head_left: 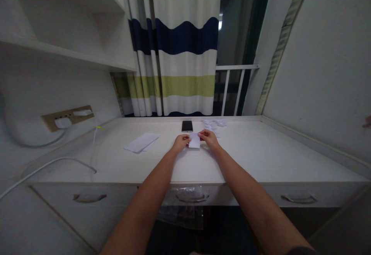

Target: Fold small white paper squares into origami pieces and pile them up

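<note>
A small white sheet of paper [194, 141] is held upright-looking between my two hands, just above or on the white desk. My left hand [181, 142] pinches its left edge. At its upper right corner, the fingers of my right hand [209, 138] are closed on the paper. Right behind the sheet lies a dark-screened phone [187, 126]. Several folded white paper pieces [213, 125] are heaped beyond my right hand. Off to the left rests a stack of larger white paper sheets [142, 142].
The white desk [246, 158] has drawers with metal handles along its front. A white cable [66, 158] runs over its left side, below a wall socket [68, 118]. A striped curtain [187, 65] hangs behind, and a shelf [66, 57] juts out at upper left.
</note>
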`<state>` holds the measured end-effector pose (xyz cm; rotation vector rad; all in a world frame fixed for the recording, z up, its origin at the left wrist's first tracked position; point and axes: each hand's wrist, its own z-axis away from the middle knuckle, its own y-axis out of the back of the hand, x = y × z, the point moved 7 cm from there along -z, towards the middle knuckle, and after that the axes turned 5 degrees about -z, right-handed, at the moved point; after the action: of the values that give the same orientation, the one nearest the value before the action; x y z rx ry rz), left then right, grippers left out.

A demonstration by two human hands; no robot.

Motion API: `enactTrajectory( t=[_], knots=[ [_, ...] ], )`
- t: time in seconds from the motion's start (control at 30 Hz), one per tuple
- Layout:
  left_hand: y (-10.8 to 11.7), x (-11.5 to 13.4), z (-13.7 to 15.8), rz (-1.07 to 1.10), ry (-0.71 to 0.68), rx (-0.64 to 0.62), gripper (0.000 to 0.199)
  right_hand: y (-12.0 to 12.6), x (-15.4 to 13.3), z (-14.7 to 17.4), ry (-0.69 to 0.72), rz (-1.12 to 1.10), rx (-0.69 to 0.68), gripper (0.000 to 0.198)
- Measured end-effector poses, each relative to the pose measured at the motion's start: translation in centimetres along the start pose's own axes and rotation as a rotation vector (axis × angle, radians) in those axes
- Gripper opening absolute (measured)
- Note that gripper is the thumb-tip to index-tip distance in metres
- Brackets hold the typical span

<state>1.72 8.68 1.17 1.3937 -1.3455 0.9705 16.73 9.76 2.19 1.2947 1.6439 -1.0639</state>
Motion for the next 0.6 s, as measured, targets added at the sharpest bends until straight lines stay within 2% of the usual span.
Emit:
enactTrajectory(
  t=[0.4, 0.6],
  knots=[
    [0.2, 0.3, 0.3, -0.068, 0.026, 0.023, 0.005, -0.2, 0.4, 0.1, -0.042, -0.018, -0.028, 0.031],
    [1.1, 0.6, 0.0, 0.016, 0.0, 0.106, 0.006, -1.0, 1.4, 0.9, -0.207, 0.012, -0.091, 0.028]
  ],
)
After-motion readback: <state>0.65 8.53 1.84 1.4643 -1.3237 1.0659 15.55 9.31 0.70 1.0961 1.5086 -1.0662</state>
